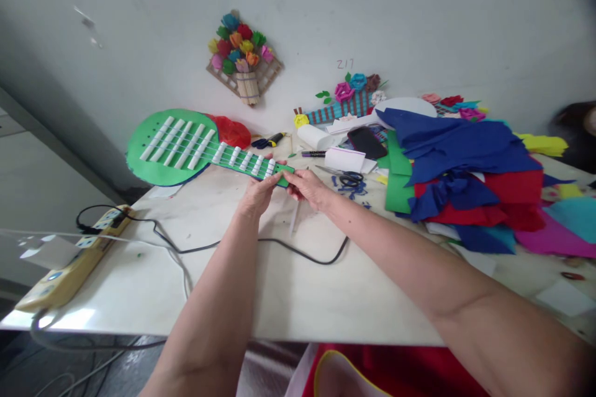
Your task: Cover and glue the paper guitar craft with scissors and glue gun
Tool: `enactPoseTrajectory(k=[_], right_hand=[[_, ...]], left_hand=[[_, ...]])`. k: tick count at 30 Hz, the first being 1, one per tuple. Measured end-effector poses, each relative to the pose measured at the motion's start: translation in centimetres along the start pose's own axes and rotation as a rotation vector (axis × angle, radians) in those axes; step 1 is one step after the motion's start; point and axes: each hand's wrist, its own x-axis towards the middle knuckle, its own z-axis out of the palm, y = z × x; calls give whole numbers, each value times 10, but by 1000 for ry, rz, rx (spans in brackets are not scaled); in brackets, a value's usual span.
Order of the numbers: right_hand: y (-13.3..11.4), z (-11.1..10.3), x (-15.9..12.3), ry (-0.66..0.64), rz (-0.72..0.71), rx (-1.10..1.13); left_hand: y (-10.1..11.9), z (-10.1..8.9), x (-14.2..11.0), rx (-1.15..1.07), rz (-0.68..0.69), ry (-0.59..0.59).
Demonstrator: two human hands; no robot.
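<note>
A green toy lute (198, 164) with a round body, white crossbars and thin strings is held out over the table, its neck pointing right toward me. My left hand (261, 191) is closed round the neck near its end, thumb on top. My right hand (308, 187) pinches the tip of the neck, close beside the left. Below the right hand a thin white stick (294, 218) slants down; I cannot tell whether the fingers hold it or it lies on the table.
A power strip (69, 263) lies at left, with a black cable (298, 250) crossing the table. Scissors (350, 178), a phone (367, 143) and a pile of coloured paper (459, 146) are right. A utility knife (274, 139) lies behind. Paper flowers (239, 43) hang on the wall.
</note>
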Motion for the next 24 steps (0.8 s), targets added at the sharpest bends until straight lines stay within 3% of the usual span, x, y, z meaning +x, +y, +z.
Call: enactPoseTrajectory(k=[9,24], right_hand=[[-9,-2,-4,-132,-69,-52],[-8,-1,-3,-133,-76,-51]], left_hand=[[0,5,3,29,32,111],[-4,1,5,27,25,126]])
